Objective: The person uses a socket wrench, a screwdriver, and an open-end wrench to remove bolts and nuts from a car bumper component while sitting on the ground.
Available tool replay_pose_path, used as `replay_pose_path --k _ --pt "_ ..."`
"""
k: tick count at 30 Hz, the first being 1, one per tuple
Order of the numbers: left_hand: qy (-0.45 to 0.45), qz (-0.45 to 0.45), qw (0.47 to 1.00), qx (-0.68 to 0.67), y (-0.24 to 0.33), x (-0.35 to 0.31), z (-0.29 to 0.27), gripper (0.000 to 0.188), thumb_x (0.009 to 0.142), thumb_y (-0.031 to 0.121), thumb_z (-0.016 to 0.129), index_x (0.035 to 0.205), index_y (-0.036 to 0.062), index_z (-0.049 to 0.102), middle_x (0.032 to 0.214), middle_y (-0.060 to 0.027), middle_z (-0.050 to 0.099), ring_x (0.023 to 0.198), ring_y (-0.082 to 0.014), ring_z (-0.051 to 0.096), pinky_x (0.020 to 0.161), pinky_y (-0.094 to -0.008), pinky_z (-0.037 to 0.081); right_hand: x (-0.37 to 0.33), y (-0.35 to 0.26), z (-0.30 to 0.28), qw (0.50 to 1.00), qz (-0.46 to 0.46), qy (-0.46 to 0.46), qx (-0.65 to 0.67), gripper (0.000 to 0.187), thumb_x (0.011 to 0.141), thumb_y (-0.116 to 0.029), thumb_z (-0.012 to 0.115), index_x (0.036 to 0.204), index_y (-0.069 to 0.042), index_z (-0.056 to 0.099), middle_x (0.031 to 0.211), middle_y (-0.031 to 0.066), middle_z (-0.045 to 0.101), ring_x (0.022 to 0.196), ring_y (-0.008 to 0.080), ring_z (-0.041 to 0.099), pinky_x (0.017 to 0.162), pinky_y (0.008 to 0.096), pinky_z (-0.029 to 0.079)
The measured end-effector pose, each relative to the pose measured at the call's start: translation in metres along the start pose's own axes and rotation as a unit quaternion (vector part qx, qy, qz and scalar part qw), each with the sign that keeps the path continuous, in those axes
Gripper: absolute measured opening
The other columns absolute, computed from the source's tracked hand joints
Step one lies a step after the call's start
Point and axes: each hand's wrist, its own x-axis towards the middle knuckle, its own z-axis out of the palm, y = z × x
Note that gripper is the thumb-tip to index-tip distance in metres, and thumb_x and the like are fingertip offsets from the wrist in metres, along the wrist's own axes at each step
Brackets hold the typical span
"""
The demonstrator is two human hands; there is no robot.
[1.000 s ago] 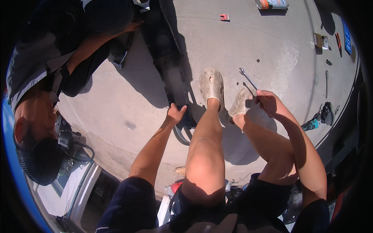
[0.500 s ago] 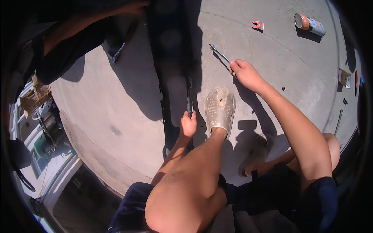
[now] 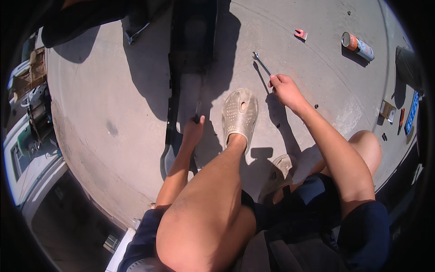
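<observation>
My right hand point(image 3: 287, 94) is closed around one end of a silver wrench point(image 3: 263, 64), whose free end points away over the concrete, its shadow beside it. A long black part point(image 3: 192, 38), partly in shade, stretches from the far edge toward me, left of my shoe. Beside the near portion of that part, my left hand point(image 3: 193, 130) is closed, thumb pointing away. A thin shiny piece point(image 3: 198, 109) juts out past the thumb. Too little of it shows to name it.
My beige clog point(image 3: 240, 115) stands between my hands. Farther right lie a spray can point(image 3: 358, 46), a red-and-white scrap point(image 3: 300, 34), a small box point(image 3: 387, 111), an orange-and-black tool point(image 3: 401, 121) and a blue plate point(image 3: 412, 113). Another person's dark clothing point(image 3: 81, 22) shows at far left.
The view has shifted, so most things sit further left. The other person's outstretched arm at far left has mostly gone from view. My right hand still holds the wrench.
</observation>
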Motion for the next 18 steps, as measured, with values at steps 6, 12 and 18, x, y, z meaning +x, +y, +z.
replay_pose_path --k 6,12,18 --pt "0.003 0.025 0.999 0.048 -0.009 0.01 0.001 0.055 0.091 0.049 0.057 0.084 -0.0048 0.064 0.066 -0.0191 0.062 0.066 -0.034 0.064 0.063 -0.0419 0.05 0.001 0.017 0.011 0.999 0.018 -0.016 0.03 0.036 0.098 -0.032 0.045 0.084 -0.003 0.059 0.063 0.001 0.05 0.056 0.0119 0.047 0.055 0.0312 0.04" --pt "0.074 0.148 0.985 0.049 0.025 -0.007 0.034 0.054 0.093 0.044 0.054 0.088 -0.0085 0.064 0.078 -0.0338 0.061 0.081 -0.0492 0.062 0.068 -0.0483 0.051 -0.001 0.021 0.006 0.999 -0.002 0.006 0.032 0.037 0.099 -0.033 0.045 0.086 -0.001 0.06 0.065 0.0022 0.053 0.058 0.0124 0.048 0.056 0.0303 0.041" --pt "0.0 0.094 0.993 0.071 -0.004 0.002 0.019 0.055 0.092 0.047 0.055 0.088 -0.0077 0.063 0.075 -0.0298 0.064 0.08 -0.0477 0.063 0.07 -0.0473 0.052 -0.014 0.02 -0.052 0.993 -0.048 0.029 -0.107 0.037 0.099 -0.032 0.043 0.088 0.0 0.059 0.068 0.006 0.052 0.062 0.0168 0.049 0.06 0.033 0.042"
